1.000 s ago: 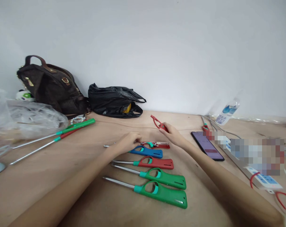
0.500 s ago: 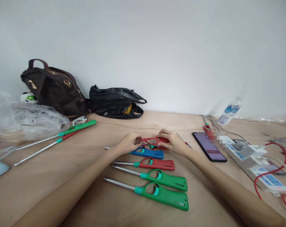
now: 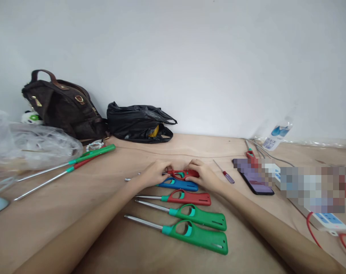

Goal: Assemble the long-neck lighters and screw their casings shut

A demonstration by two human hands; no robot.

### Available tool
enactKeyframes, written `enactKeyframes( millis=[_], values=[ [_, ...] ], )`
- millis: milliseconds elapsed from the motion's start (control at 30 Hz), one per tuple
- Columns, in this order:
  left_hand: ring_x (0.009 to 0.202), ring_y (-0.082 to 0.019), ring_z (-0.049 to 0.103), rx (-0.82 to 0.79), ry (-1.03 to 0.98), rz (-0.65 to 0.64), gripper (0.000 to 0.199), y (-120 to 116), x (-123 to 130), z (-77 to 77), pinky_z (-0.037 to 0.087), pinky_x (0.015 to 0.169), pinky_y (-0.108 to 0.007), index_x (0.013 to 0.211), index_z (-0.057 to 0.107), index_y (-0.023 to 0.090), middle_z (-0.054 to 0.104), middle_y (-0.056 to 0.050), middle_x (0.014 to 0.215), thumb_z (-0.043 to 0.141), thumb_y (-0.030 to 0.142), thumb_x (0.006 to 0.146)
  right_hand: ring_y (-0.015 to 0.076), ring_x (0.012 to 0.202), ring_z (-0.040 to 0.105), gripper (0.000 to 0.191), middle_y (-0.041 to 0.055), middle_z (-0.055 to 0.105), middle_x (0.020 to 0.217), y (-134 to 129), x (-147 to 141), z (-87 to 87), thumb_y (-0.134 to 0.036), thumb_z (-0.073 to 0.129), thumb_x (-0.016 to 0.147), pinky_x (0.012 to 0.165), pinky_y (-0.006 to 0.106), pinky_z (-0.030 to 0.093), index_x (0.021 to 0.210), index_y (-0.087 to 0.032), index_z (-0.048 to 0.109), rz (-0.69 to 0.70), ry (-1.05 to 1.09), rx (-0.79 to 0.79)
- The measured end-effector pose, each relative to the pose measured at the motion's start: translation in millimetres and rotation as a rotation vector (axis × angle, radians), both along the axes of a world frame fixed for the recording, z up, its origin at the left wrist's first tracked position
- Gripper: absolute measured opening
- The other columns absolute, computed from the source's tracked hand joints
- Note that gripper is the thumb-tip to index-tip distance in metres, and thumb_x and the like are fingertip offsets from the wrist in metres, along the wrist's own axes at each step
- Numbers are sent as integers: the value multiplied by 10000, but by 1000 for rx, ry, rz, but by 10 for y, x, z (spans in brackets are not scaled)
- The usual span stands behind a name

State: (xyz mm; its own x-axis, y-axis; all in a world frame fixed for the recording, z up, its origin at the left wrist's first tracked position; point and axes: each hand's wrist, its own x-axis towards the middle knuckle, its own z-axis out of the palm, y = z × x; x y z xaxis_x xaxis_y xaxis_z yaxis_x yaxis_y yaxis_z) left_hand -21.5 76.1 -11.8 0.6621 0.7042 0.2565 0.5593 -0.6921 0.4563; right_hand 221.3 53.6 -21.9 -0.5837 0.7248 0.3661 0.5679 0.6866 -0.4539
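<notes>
Between my hands lies a red lighter (image 3: 185,174) with a teal trigger, just beyond a blue lighter (image 3: 180,184). My left hand (image 3: 156,174) pinches the red lighter's front end, with the fingertips partly hidden. Around its handle end, my right hand (image 3: 203,175) is closed with thumb and fingers. Nearer to me another red lighter (image 3: 191,197) and two green lighters, one (image 3: 201,217) behind the other (image 3: 200,236), lie in a row with their metal tubes pointing left. A small screwdriver (image 3: 227,176) rests right of my right hand.
A brown bag (image 3: 67,106), a black plastic bag (image 3: 135,123) and a clear plastic bag (image 3: 44,146) stand at the back left. Long green (image 3: 95,153) and red lighters lie there too. On the right are a phone (image 3: 254,179), a power strip (image 3: 330,222) and a bottle (image 3: 278,133).
The two red pieces between my hands now sit together as one lighter shape. My right hand has shifted slightly left and down, uncovering more of the screwdriver.
</notes>
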Motion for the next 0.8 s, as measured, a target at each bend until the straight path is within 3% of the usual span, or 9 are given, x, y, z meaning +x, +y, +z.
enactKeyframes(
  millis=[467,800],
  values=[
    [733,-167,577,188,140,-35,100,-8,23,21,403,694,-243,742,597,161,638,-30,759,547,75,735,207,958,548,188,80,578,1010,14,10,-44,-269,616,848,832,339,458,1016,-187,629,6,30,-68],
    [751,-171,567,210,162,-69,89,-18,21,45,398,709,-252,760,590,162,629,-32,793,546,87,778,211,958,539,176,76,569,996,2,10,-33,-237,630,833,834,351,456,1000,-182,624,-9,39,-74]
  ],
)
